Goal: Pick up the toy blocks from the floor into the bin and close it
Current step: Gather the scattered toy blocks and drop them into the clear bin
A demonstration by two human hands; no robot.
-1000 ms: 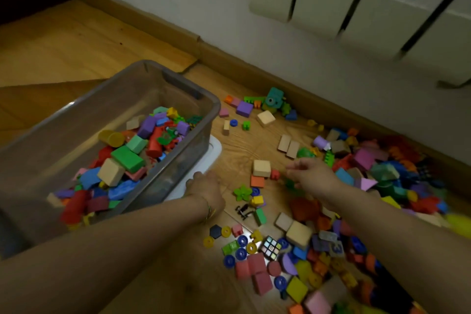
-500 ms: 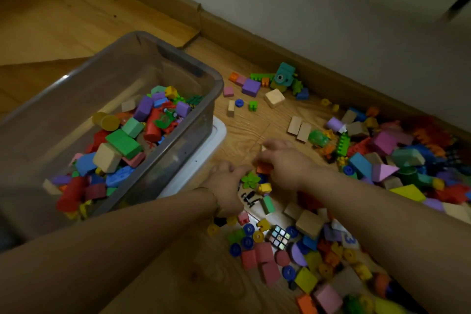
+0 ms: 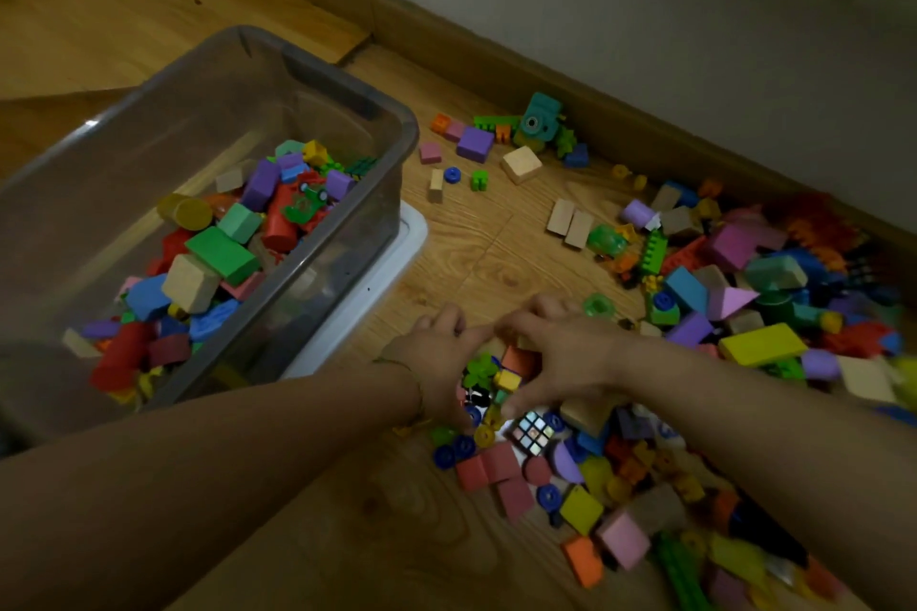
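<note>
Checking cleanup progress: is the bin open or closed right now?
Open. The bin has no lid on its rim, and the blocks inside show from above.

Left end of bin (image 3: 327,74) off frame

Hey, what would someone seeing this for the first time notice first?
The sprawl of colourful toy blocks covers the wooden floor on the right. At left, a clear grey plastic bin sits partly filled with more. In the middle, the left hand and right hand meet over a small cluster.
</note>
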